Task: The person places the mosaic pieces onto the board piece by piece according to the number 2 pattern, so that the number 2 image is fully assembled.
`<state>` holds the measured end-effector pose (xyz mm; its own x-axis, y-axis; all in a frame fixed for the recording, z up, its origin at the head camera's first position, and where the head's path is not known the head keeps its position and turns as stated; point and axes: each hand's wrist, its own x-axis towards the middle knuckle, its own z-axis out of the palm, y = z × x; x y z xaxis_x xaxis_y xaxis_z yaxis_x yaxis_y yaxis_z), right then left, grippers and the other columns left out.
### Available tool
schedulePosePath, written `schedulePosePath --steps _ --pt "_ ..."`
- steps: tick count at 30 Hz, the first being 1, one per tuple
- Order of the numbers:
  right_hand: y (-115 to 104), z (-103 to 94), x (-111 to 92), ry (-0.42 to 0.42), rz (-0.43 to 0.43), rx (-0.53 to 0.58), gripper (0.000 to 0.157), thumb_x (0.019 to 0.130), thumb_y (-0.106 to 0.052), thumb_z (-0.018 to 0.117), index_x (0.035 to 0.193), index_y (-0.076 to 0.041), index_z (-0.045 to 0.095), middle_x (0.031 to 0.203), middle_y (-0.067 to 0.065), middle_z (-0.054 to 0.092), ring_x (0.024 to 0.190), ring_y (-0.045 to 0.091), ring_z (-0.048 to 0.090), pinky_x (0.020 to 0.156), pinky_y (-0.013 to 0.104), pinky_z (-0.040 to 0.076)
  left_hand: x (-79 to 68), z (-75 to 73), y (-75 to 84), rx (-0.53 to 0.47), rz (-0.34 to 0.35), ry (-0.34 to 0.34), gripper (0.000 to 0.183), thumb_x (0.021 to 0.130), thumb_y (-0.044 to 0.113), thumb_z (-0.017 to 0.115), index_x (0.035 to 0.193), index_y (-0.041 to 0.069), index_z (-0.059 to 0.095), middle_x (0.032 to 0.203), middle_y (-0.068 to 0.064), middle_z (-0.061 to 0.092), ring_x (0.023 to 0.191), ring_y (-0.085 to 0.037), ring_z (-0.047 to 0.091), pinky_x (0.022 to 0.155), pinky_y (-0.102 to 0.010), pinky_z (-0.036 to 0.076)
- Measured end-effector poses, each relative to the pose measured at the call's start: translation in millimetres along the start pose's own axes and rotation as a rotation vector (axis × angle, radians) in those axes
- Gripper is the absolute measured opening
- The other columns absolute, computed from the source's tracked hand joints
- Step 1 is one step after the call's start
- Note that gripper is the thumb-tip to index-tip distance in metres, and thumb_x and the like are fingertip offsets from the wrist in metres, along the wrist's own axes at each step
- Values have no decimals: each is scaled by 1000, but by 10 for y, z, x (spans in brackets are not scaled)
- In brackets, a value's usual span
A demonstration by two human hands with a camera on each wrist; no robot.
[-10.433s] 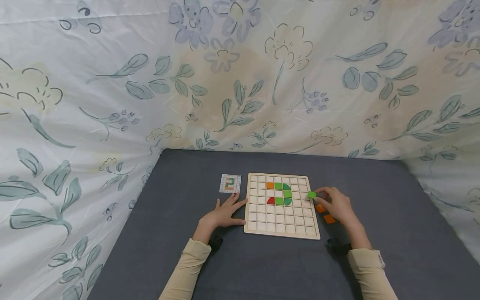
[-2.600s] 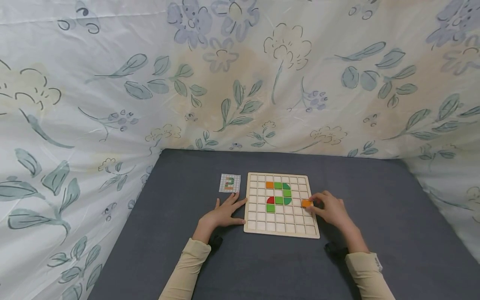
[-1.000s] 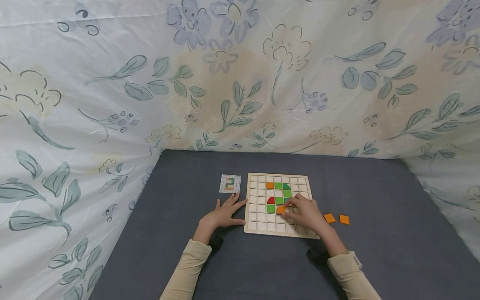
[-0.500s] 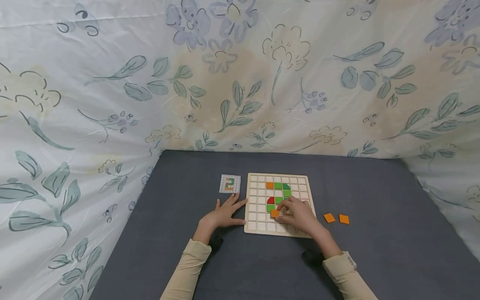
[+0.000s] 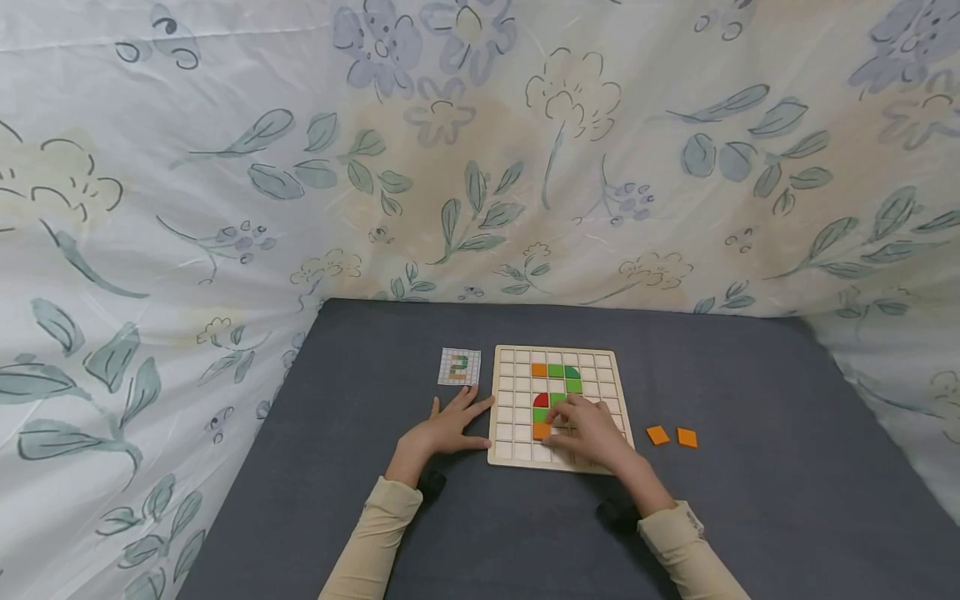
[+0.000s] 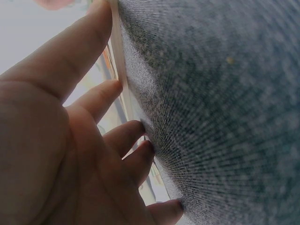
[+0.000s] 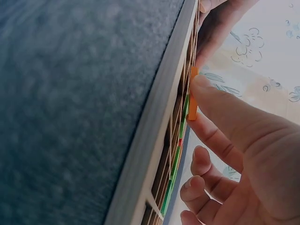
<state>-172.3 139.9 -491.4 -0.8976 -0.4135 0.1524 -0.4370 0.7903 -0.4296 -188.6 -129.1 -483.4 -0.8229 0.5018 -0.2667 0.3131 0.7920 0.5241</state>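
Note:
My right hand (image 5: 591,429) pinches a square orange tile (image 5: 542,431) between thumb and index finger, right over the cell below a green tile (image 5: 542,414). From the right wrist view, the orange tile (image 7: 193,93) stands proud of the wooden grid board (image 5: 521,435), its lower part near the other tiles. Fingers spread, my left hand (image 5: 442,429) lies on the cloth, thumb and fingertips at the board's left edge. Higher on the board sit a red quarter-round tile (image 5: 542,401), another orange tile (image 5: 539,370) and several green ones. My right fingers hide part of the pattern.
Two loose orange tiles, one nearer (image 5: 657,435) and one farther right (image 5: 687,437), lie beside the board. A small printed pattern card (image 5: 459,367) rests beyond my left fingers. Behind the dark tablecloth (image 5: 750,383) hangs a floral curtain (image 5: 480,167).
A green tile was set below the red one. My right hand then brought an orange tile from the right side leftward, down to the cell under that green tile. Left hand stayed put.

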Motion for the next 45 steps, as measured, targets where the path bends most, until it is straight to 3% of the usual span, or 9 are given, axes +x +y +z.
schedulePosePath --steps 23,45 --pt "8 -16 -16 11 -21 -21 23 71 -32 80 89 -22 69 84 -3 56 77 12 53 69 35 32 15 12 -3 10 -21 -2 77 85 45 63 148 25 25 156 -9 10 144 -27 3 108 -63 -3" --pt "347 -172 -181 82 25 26 22 74 -29 78 93 -20 70 83 -1 54 75 14 51 72 37 29 14 13 -7 11 -13 -4 77 84 46 63 148 25 25 156 -9 11 144 -27 3 108 -64 -2"
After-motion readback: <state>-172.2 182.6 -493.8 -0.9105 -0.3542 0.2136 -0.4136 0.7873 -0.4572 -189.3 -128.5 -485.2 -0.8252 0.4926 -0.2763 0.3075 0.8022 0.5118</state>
